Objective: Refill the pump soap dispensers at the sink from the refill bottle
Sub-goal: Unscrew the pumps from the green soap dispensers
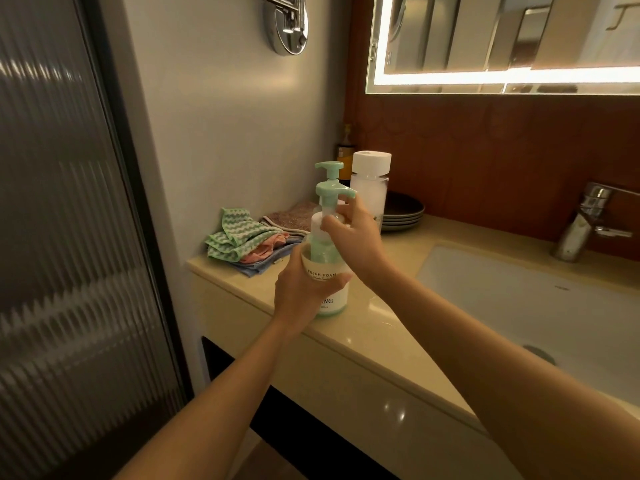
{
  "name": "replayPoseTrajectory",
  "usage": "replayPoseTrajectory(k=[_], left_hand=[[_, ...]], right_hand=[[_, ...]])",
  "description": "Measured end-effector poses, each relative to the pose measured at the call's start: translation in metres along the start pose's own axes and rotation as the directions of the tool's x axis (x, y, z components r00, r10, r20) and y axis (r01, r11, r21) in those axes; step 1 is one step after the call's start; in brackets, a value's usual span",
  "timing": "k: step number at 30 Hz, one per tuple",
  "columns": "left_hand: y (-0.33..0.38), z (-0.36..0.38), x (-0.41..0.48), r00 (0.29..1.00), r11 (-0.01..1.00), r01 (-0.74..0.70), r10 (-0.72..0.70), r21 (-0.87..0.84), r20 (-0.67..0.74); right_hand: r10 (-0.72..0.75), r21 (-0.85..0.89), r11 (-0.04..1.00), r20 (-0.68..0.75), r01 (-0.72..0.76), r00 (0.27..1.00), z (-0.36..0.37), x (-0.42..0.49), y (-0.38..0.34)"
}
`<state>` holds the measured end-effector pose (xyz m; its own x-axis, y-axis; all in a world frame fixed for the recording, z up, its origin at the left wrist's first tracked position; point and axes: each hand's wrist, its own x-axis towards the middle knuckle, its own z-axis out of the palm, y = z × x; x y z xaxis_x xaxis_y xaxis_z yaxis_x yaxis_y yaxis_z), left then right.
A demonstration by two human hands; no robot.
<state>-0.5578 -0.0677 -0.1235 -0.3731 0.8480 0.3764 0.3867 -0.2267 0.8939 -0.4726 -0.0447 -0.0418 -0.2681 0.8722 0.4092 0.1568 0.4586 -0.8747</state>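
We see clear mint-green pump soap dispenser [322, 261] upright, base on beige table [391, 306], left of white sink basin [519, 306]. Left hand [301, 289] wraps dispenser body, thumb across label. Right hand [356, 233] grips white collar under green pump head. Frosted white-capped bottle [370, 181] just behind, also left of sink.

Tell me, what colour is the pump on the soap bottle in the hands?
The pump on the soap bottle is mint green, best in the head view.
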Motion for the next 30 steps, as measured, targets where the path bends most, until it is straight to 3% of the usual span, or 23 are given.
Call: replayPoseTrajectory(k=[2, 6, 13, 18, 26, 30], left_hand=[[0.000, 0.000, 0.000, 1.000, 1.000, 0.002, -0.002, -0.003, 0.000], [0.001, 0.000, 0.001, 1.000, 1.000, 0.015, -0.015, 0.009, 0.002], [0.001, 0.000, 0.001, 1.000, 1.000, 0.005, -0.005, 0.013, -0.014], [0.000, 0.000, 0.001, 1.000, 0.999, 0.021, -0.020, 0.026, -0.023], [0.000, 0.001, 0.000, 0.999, 0.999, 0.010, -0.007, 0.053, -0.043], [-0.001, 0.001, 0.001, 0.999, 0.998, 0.032, -0.031, 0.044, -0.027]], right_hand=[[0.029, -0.002, 1.000, 0.002, -0.029, 1.000, 0.001, 0.001, 0.002], [-0.002, -0.203, 0.979, -0.108, -0.020, 0.994, 0.005, 0.005, 0.006], [0.004, -0.035, 0.999, 0.035, -0.003, 0.999, 0.002, -0.001, 0.010], [-0.072, -0.238, 0.970, -0.097, 0.047, 0.993, 0.002, 0.003, 0.014], [0.023, -0.052, 0.998, 0.063, -0.019, 0.998, 0.002, 0.002, 0.009], [0.009, -0.164, 0.986, -0.030, -0.014, 1.000, 0.004, 0.005, 0.009]])
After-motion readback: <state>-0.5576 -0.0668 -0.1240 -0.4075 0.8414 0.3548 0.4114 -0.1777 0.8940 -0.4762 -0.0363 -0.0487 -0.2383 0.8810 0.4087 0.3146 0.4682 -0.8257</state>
